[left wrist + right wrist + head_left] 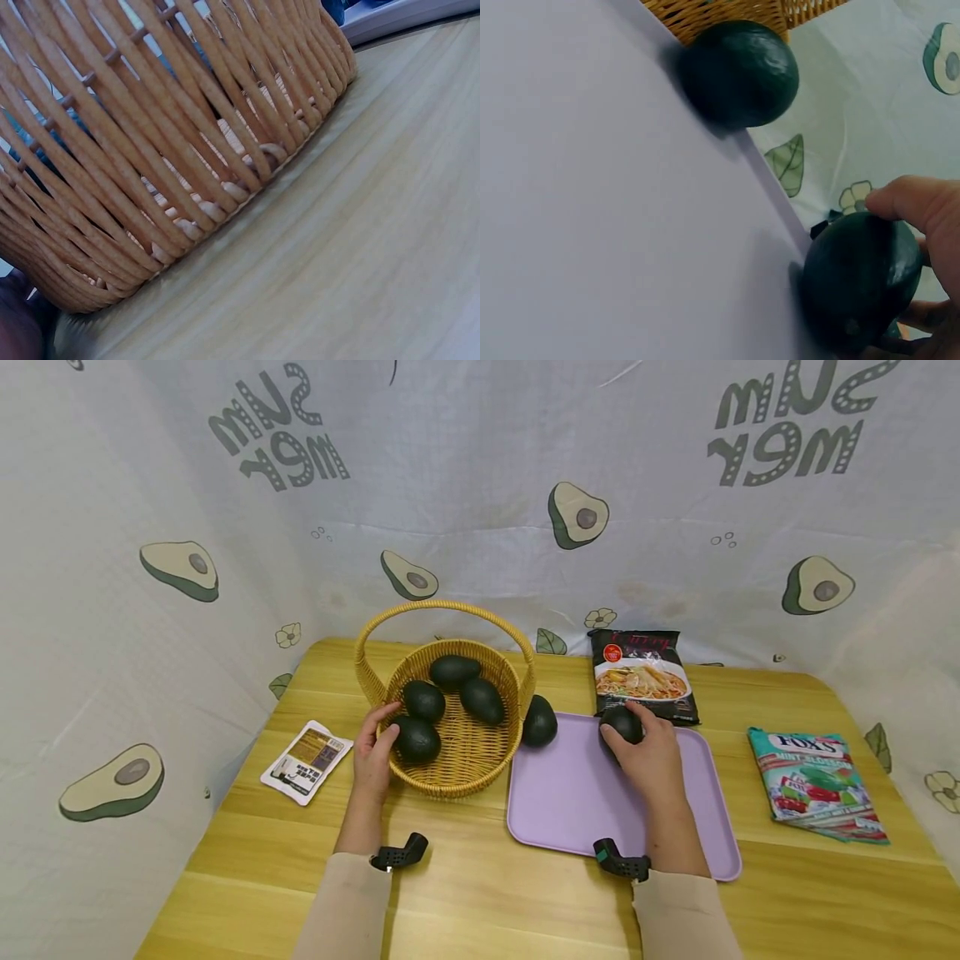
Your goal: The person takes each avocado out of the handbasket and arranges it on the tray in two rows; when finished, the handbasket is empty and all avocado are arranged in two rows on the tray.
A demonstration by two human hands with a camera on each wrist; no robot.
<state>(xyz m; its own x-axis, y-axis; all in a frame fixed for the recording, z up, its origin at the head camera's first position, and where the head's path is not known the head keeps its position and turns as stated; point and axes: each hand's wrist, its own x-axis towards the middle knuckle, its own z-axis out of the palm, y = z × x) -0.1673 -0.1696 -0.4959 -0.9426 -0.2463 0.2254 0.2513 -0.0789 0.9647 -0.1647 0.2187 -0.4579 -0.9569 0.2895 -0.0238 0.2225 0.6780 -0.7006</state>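
Both hands work: right hand grips an avocado on the tray, left hand clasps the basket.

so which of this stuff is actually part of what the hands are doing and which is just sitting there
In use:
- right hand gripping an avocado on the purple tray
- second avocado at the tray's far left corner
- left hand on the wicker basket, touching one of four avocados inside

Lying about:
- noodle packet
- Fox's candy bag
- small sachet
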